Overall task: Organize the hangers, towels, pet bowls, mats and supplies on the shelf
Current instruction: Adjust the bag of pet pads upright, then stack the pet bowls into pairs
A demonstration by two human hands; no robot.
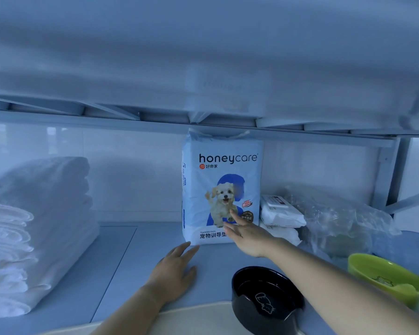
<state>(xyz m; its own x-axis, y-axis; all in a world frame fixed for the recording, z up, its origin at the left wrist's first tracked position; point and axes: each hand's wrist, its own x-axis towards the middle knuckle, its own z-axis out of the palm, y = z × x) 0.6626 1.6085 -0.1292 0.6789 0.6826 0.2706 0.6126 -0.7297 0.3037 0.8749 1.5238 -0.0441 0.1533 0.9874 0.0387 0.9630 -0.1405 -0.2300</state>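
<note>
Here, right hand (248, 235) outstretched, touching pack (221, 163)

Pale blue training-pad pack (221, 165) shows a cream puppy and dark lettering. White towels (34, 226) at nine o'clock; black bowl (264, 293) with white doodle at five; lime-green bowl (385, 274) at four.
</note>
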